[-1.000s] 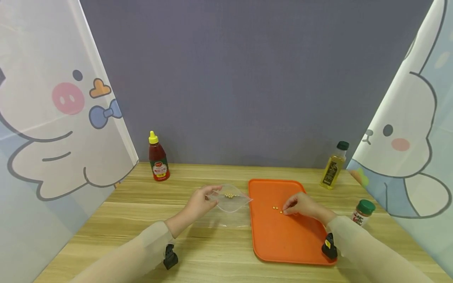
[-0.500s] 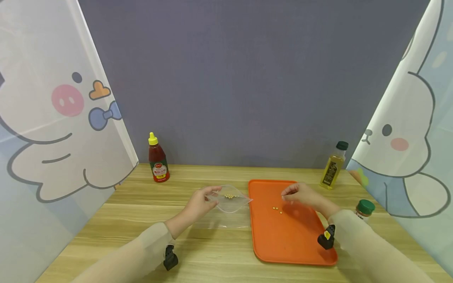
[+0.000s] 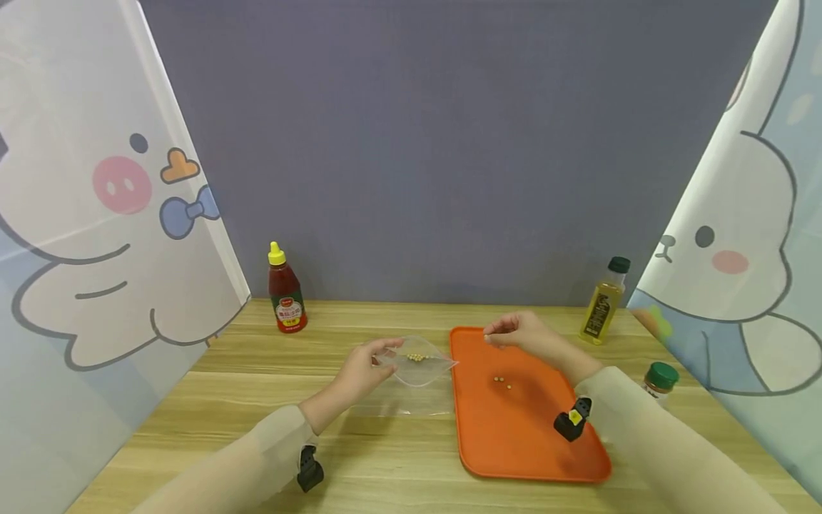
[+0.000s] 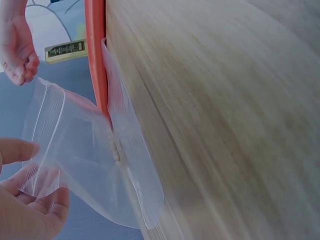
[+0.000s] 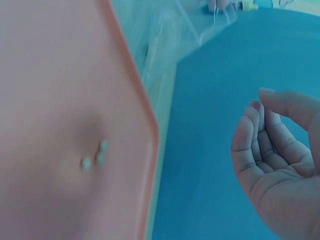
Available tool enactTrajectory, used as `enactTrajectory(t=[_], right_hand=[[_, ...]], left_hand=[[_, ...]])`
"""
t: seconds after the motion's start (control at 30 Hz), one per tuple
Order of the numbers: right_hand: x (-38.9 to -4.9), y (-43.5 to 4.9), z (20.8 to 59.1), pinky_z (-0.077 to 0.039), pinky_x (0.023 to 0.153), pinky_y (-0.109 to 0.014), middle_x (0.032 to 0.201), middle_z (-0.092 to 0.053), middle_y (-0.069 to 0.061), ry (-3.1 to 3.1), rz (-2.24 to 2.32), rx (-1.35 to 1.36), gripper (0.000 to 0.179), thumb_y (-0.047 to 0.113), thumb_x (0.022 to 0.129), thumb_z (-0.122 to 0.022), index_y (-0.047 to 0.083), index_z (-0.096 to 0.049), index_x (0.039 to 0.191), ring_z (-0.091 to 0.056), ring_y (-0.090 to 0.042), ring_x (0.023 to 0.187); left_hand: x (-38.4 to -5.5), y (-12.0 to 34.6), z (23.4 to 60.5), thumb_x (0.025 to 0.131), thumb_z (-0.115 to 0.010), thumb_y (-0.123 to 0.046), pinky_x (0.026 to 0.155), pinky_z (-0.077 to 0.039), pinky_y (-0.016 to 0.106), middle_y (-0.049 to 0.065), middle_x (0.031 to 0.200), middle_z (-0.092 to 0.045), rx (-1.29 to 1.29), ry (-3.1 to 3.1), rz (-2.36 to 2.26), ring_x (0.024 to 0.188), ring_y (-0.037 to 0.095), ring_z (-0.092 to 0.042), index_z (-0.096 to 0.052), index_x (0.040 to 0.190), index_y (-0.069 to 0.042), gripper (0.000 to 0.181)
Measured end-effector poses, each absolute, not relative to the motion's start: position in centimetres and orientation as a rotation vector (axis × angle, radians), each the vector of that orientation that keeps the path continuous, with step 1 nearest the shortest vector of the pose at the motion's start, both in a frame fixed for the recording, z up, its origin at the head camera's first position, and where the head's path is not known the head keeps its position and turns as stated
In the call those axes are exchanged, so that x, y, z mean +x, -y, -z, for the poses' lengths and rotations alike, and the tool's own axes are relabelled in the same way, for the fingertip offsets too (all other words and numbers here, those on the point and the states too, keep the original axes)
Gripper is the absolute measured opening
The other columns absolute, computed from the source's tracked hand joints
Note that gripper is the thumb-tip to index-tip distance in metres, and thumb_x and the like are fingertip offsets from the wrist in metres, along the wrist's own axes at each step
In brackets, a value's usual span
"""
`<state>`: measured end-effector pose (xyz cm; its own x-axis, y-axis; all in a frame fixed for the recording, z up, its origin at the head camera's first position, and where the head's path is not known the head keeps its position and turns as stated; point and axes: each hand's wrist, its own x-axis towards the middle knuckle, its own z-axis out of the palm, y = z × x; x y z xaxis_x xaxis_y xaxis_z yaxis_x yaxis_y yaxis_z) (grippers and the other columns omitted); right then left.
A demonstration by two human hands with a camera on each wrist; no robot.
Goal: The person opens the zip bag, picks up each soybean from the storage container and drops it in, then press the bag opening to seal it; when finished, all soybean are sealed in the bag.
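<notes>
My left hand (image 3: pixel 359 370) holds the open mouth of a clear zip-lock bag (image 4: pixel 85 145) between thumb and fingers. Inside the bag lies a small heap of pale yellow soybeans (image 3: pixel 416 357). Its mouth gapes, and one corner reaches the rim of the orange tray (image 3: pixel 514 450). Over the tray's far part is my right hand (image 3: pixel 529 339), raised, with thumb and index fingertips pinched together. A tiny pale soybean (image 3: pixel 486 338) shows at those tips in the head view; the right wrist view hides it. Three loose soybeans (image 5: pixel 95 157) lie on the tray below that hand.
A ketchup bottle (image 3: pixel 287 296) with a yellow cap stands at the back left. Toward the back right is an oil bottle (image 3: pixel 601 307). A green-lidded jar (image 3: pixel 660 382) sits right of the tray, partly behind my right sleeve. A grey partition (image 3: pixel 411 157) rises behind the table.
My right hand has lifted off the tray near the loose soybeans and moved up and left toward the bag. My left hand and the bag stay where they were.
</notes>
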<state>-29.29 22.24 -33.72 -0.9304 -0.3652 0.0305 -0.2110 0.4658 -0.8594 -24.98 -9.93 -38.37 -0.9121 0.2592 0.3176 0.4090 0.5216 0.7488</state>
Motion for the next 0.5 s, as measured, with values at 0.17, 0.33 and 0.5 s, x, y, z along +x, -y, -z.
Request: enactTrajectory(t=[0.17,0.33,0.5], right_hand=[[-29.0,-20.3,33.1,-0.053,0.075,-0.033,0.082,-0.069,0.0,-2.566,1.493,-0.531,0.024,0.019,0.088,-0.072,0.001,-0.07,0.104,-0.061,-0.015,0.076],[-29.1,-18.2,32.8,-0.055,0.077,-0.033,0.093,-0.072,-0.009,-2.576,1.495,-0.578,0.021,0.016,0.088,-0.071,0.002,-0.071,0.104,-0.065,-0.015,0.081],[-29.0,-15.7,32.8,-0.056,0.077,-0.031,0.098,-0.073,-0.014,-2.569,1.512,-0.631,0.02,0.015,0.088,-0.072,0.001,-0.073,0.103,-0.066,-0.014,0.083]], left_hand=[[-25.1,9.8,38.3,0.084,-0.07,0.002,0.085,-0.051,0.039,0.008,0.126,-0.064,-0.574,2.586,1.351,0.108,0.026,-0.062,-0.062,0.128,-0.008,0.046],[-25.2,9.7,38.3,0.083,-0.07,0.003,0.087,-0.051,0.049,0.01,0.126,-0.064,-0.584,2.582,1.337,0.107,0.027,-0.062,-0.062,0.128,-0.007,0.046],[-25.0,9.7,38.2,0.084,-0.07,0.001,0.087,-0.051,0.048,0.009,0.127,-0.064,-0.587,2.595,1.327,0.107,0.027,-0.062,-0.062,0.128,-0.007,0.046]])
